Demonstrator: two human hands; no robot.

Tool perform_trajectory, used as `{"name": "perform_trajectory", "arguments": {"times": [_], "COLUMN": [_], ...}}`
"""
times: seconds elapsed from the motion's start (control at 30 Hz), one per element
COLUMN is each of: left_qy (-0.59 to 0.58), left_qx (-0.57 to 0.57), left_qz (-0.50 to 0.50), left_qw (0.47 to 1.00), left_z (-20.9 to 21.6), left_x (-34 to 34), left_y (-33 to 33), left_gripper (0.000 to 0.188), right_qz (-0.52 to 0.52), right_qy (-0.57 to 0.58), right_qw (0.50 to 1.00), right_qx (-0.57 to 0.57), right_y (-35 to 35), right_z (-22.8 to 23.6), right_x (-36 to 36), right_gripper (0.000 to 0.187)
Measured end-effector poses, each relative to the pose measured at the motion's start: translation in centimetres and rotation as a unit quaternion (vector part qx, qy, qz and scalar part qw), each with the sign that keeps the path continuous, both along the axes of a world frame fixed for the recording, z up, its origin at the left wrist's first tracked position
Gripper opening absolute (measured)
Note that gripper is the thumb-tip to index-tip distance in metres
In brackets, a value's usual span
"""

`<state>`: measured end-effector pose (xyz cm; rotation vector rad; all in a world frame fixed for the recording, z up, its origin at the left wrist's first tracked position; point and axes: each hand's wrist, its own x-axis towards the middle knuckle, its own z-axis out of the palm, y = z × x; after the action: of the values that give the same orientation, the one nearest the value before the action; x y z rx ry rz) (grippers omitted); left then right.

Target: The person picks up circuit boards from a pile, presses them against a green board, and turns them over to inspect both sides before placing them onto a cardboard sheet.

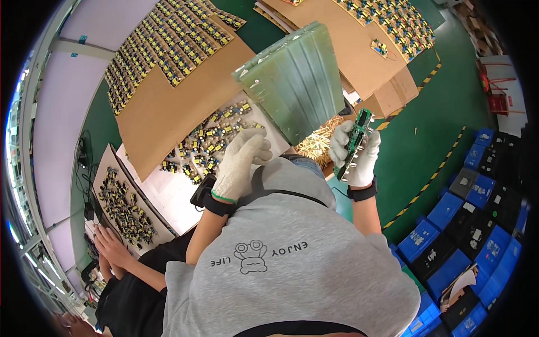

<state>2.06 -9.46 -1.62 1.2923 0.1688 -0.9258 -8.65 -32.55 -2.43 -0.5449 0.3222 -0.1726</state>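
A long narrow green circuit board (358, 133) stands nearly upright in my right hand (366, 163). The white-gloved fingers and thumb close round it from both sides. My left hand (240, 164), also in a white glove, has its fingers curled in front of my body; whatever they may hold is hidden. Just beyond it, a heap of small circuit boards (210, 143) with yellow and dark parts lies loose on a white surface. Between my hands and farther off, a large greenish ribbed block (297, 81) stands tilted.
Rows of small boards (168, 42) lie on brown cardboard (163, 121) at far left, with more boards (393, 25) at far right. Golden strips (320, 143) sit below the block. At left, a co-worker's hands (110, 245) are beside another board pile (123, 208). Blue bins (443, 210) stand right.
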Motion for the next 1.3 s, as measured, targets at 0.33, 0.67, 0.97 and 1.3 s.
{"name": "perform_trajectory", "arguments": {"times": [0.33,0.67,0.97,1.3], "left_qy": [-0.023,-0.049,-0.031,-0.004], "left_qx": [-0.019,-0.032,0.013,0.002], "left_qz": [0.044,0.119,0.171,0.181], "left_qw": [0.999,0.991,0.985,0.983], "left_z": [1.1,2.9,1.7,2.0], "left_x": [-0.9,-1.8,-2.8,-2.1], "left_y": [1.1,2.8,4.6,4.6], "left_gripper": [0.043,0.037,0.042,0.042], "right_qz": [0.162,0.368,0.36,0.342], "right_qy": [-0.093,-0.24,-0.212,-0.224], "right_qw": [0.978,0.8,0.824,0.809], "right_qx": [0.093,0.409,0.383,0.423], "right_y": [4.6,7.3,8.5,8.4], "right_z": [4.2,3.6,3.1,2.8], "right_x": [5.5,9.6,10.5,11.7], "right_gripper": [0.053,0.046,0.031,0.051]}}
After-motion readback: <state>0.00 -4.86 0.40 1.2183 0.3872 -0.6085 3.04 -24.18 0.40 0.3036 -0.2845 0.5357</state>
